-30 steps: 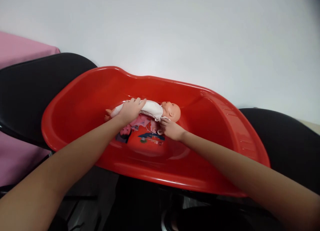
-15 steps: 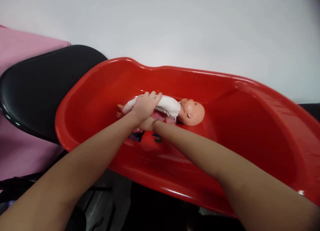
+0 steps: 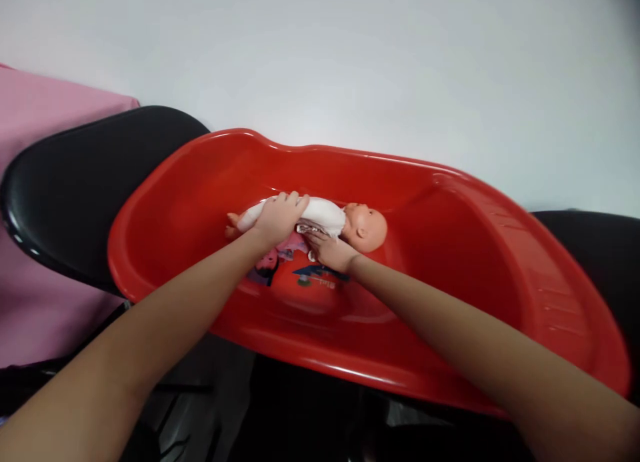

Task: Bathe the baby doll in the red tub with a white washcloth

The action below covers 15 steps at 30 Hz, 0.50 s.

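Observation:
A baby doll (image 3: 324,212) in white clothing lies along the floor of a red baby bathtub (image 3: 450,249), its bare head to the right and its feet to the left. My left hand (image 3: 280,217) is over the doll's lower body, fingers curled across the top and holding it. Against the doll's near side, by the chest and arm, my right hand (image 3: 331,250) touches the clothing with fingers stretched out. The tips of those fingers are partly hidden at the cloth. A printed picture (image 3: 295,262) with pink and blue figures shows on the tub floor below both hands.
Black rounded seats (image 3: 85,189) stand under or beside the tub at the left, with another black surface (image 3: 590,262) at the right. Pink cloth (image 3: 50,109) hangs at the far left. A pale wall (image 3: 325,62) rises behind the tub.
My right hand has come out from beneath my left wrist and shifted right along the doll's near side. My left hand stays on the doll. The view has moved slightly.

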Motion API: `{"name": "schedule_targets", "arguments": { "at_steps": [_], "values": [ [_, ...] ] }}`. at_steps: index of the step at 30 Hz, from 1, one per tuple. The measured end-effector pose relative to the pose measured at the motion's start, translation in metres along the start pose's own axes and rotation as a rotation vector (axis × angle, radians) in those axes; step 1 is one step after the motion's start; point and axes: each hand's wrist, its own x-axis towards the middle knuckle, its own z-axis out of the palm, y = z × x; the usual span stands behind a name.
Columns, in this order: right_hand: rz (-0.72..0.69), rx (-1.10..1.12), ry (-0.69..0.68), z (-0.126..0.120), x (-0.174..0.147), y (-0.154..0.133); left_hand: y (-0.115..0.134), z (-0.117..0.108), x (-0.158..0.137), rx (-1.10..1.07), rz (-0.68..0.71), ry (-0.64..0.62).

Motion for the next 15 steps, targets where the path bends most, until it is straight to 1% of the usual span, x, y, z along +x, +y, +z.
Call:
{"name": "schedule_targets", "arguments": {
  "at_steps": [2, 4, 6, 8, 10, 11, 13, 15],
  "values": [
    [-0.006, -0.115, -0.100, -0.012, -0.025, -0.001, -0.001, 0.001, 0.000, 0.004, 0.007, 0.017],
    [-0.045, -0.140, -0.196, -0.026, -0.045, -0.002, -0.001, 0.002, 0.000, 0.003, 0.014, 0.017],
    [-0.046, -0.125, -0.266, -0.040, -0.056, -0.004, -0.001, 0.002, 0.000, 0.002, 0.015, 0.003],
    [-0.017, -0.097, -0.281, -0.052, -0.057, -0.010, -0.001, 0.000, -0.001, 0.002, 0.013, -0.014],
    [-0.024, -0.059, -0.253, -0.061, -0.048, -0.019, 0.000, -0.003, -0.001, 0.000, 0.001, -0.024],
    [-0.053, -0.036, -0.234, -0.064, -0.038, -0.025, 0.001, -0.005, -0.001, -0.003, -0.004, -0.029],
    [-0.164, 0.001, -0.187, -0.070, -0.011, -0.038, 0.001, -0.007, 0.000, -0.011, -0.011, -0.040],
    [-0.296, 0.003, -0.120, -0.074, 0.024, -0.049, 0.002, -0.008, 0.000, -0.013, -0.017, -0.049]
  ]
}}
